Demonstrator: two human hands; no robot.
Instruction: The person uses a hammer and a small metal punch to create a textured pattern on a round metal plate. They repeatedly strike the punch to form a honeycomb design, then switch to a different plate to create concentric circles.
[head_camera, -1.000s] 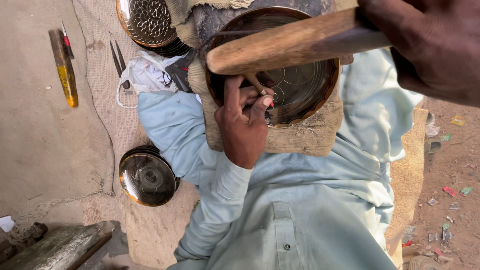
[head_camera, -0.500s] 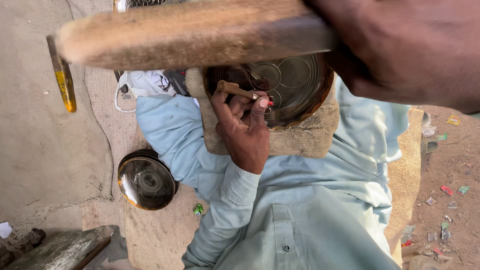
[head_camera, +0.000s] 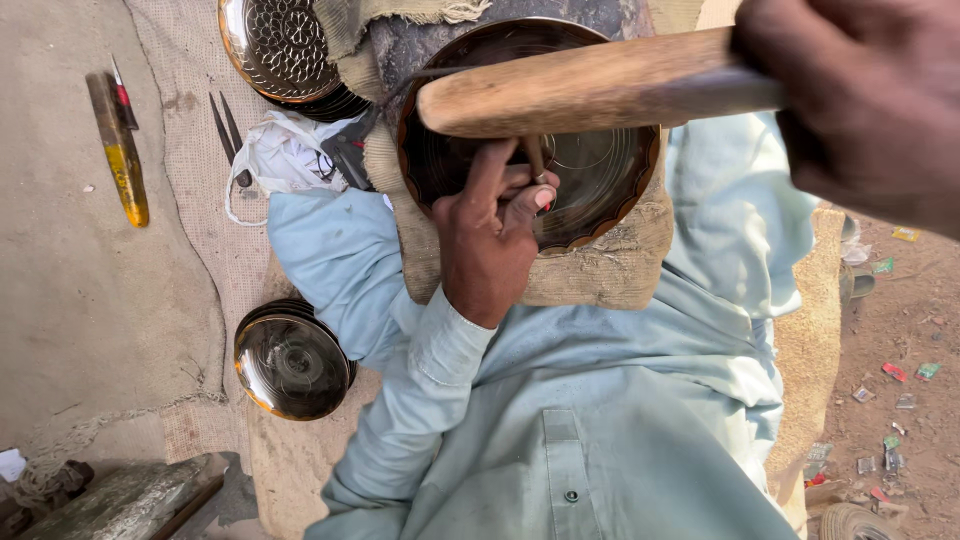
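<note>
Right hand (head_camera: 860, 100) cut off by the top edge, punch tip hidden behind left hand (head_camera: 490, 240) (mallet (head_camera: 590, 85) crosses the bowl (head_camera: 600, 190))

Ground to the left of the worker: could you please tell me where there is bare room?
Bare concrete lies left of the yellow tool and the stacked bowls. It is crowded around the dish, left hand and mallet.

stacked metal plates (head_camera: 290, 362) | patterned plate (head_camera: 280, 45) | yellow tool (head_camera: 120, 160) | white bag (head_camera: 285, 155)

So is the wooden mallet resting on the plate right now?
No: the right hand holds the wooden mallet raised above the metal plate, while the left hand steadies a small punch.
</note>
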